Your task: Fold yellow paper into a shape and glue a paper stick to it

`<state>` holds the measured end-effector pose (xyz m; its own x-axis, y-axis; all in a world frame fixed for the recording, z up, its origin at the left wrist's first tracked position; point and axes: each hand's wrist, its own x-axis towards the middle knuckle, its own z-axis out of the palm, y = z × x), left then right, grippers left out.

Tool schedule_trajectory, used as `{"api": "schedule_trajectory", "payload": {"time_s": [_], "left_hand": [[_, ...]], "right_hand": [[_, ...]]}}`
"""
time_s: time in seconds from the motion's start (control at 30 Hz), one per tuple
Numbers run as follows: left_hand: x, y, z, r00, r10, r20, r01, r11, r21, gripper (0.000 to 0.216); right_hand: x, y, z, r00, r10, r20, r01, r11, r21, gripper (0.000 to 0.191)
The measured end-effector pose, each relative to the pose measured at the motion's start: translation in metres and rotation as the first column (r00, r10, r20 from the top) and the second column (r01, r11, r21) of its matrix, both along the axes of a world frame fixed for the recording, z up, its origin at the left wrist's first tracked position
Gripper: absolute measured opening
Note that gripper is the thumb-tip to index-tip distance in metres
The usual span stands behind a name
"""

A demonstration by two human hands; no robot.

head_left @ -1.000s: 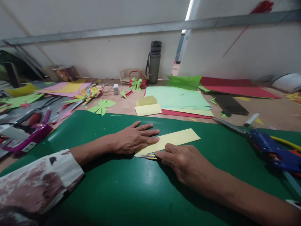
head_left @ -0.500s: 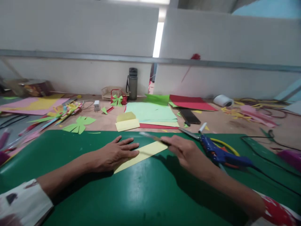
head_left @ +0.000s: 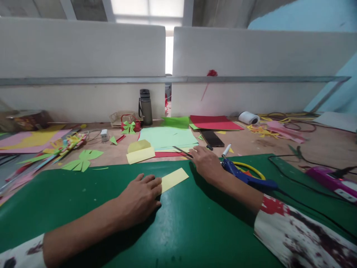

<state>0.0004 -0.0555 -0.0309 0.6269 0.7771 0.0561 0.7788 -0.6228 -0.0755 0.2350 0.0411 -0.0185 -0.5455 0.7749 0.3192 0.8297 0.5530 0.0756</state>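
My left hand (head_left: 141,197) lies palm down on the green mat (head_left: 170,234), fingers stretched out. Its fingertips rest on a pale yellow paper strip (head_left: 176,179), whose left part is hidden beneath them. Beyond the strip's right end, my right hand (head_left: 205,163) is closed around a thin, dark, blade-like tool (head_left: 182,151) that points left; its rear end is hidden in the hand. Close to the right wrist sits a blue glue gun (head_left: 249,178) with a yellow loop behind it. A folded yellow paper piece (head_left: 141,154) lies past the mat's back edge.
Mint-green sheets (head_left: 167,136), red paper (head_left: 214,122) and a black phone (head_left: 212,138) lie behind the hands. A white pen (head_left: 227,150) is near the glue gun. A dark bottle (head_left: 145,108) stands by the white partition. A purple power strip (head_left: 331,182) and cables occupy the right.
My right hand has moved off the strip, back toward the sheets, tool still in it. My left hand now covers the strip's left end. The view has turned right and levelled.
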Motion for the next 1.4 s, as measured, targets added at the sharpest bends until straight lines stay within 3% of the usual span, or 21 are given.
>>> {"api": "schedule_trajectory", "payload": {"time_s": [0.17,0.3,0.57,0.73,0.87,1.0,1.07,1.17,1.27,1.4], "left_hand": [[-0.001,0.003,-0.008,0.996,-0.019,-0.092,0.026,0.997,0.078,0.034],[-0.008,0.016,-0.008,0.997,-0.015,-0.079,0.025,0.992,0.121,0.033],[-0.004,0.034,-0.007,0.999,0.012,0.042,-0.014,0.998,0.053,0.022],[-0.004,0.041,-0.003,0.999,0.036,0.038,-0.039,0.997,0.064,0.018],[-0.006,0.041,0.003,1.0,0.015,0.024,-0.02,0.982,0.185,0.023],[0.004,0.016,0.008,0.997,-0.074,0.028,0.057,0.918,0.393,0.03],[0.013,0.001,0.008,0.994,-0.111,-0.003,0.106,0.949,0.296,0.027],[0.021,-0.008,0.007,0.994,0.008,-0.105,0.009,0.987,0.159,0.021],[0.016,0.005,0.005,0.986,0.047,-0.16,-0.03,0.994,0.106,0.017],[0.002,0.038,0.0,0.993,-0.025,-0.117,0.045,0.984,0.172,0.017]], "right_hand": [[-0.004,-0.019,-0.008,0.921,0.369,0.123,-0.363,0.929,-0.066,0.015],[-0.008,-0.023,-0.012,0.87,0.464,0.164,-0.459,0.886,-0.072,0.019],[-0.007,-0.023,-0.017,0.89,0.408,0.204,-0.43,0.899,0.079,0.019],[-0.005,-0.019,-0.02,0.885,0.411,0.219,-0.45,0.875,0.178,0.021],[-0.003,-0.015,-0.019,0.904,0.374,0.207,-0.416,0.88,0.231,0.022],[0.003,-0.013,-0.012,0.938,0.328,0.108,-0.345,0.88,0.327,0.025],[0.006,-0.013,-0.008,0.948,0.312,0.062,-0.313,0.881,0.355,0.024],[0.007,-0.013,-0.005,0.952,0.307,0.011,-0.292,0.893,0.342,0.024],[0.007,-0.012,-0.005,0.951,0.309,-0.022,-0.285,0.9,0.329,0.024],[0.008,-0.012,-0.003,0.945,0.316,-0.08,-0.271,0.898,0.346,0.02]]}}
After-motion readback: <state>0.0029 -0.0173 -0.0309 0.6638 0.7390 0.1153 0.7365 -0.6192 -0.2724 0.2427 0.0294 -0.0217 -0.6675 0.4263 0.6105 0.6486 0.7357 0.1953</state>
